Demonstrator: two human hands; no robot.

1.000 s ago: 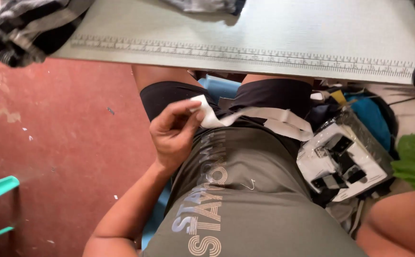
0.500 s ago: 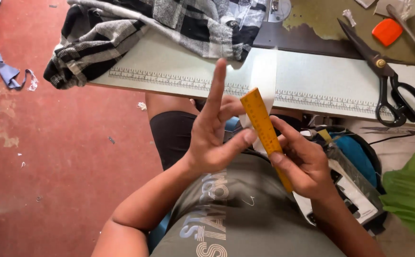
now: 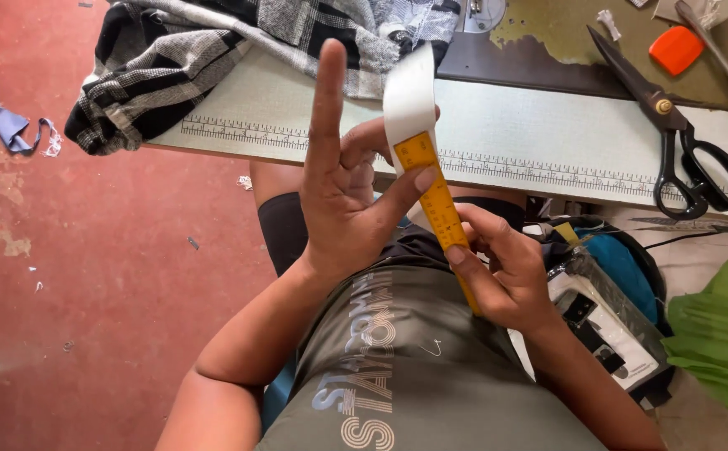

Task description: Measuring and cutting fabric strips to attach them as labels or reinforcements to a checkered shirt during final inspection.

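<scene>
A white fabric strip (image 3: 410, 100) stands up in front of my chest. My left hand (image 3: 343, 196) pinches it together with the top of a yellow ruler (image 3: 437, 205), thumb pressed on the ruler, index finger pointing straight up. My right hand (image 3: 502, 267) grips the lower part of the ruler, which slants down to the right. Both hands are held above my lap, just in front of the sewing table edge (image 3: 547, 171).
A black-and-white plaid cloth (image 3: 213, 50) lies heaped on the table's left end. Black scissors (image 3: 681, 134) and an orange chalk piece (image 3: 675, 48) rest at the right. A green cloth (image 3: 723, 326) and a bag (image 3: 614, 317) sit at my right; red floor lies to the left.
A second ago only my left hand held the white strip in my lap. Both hands have since risen toward the table, with the ruler laid against the strip.
</scene>
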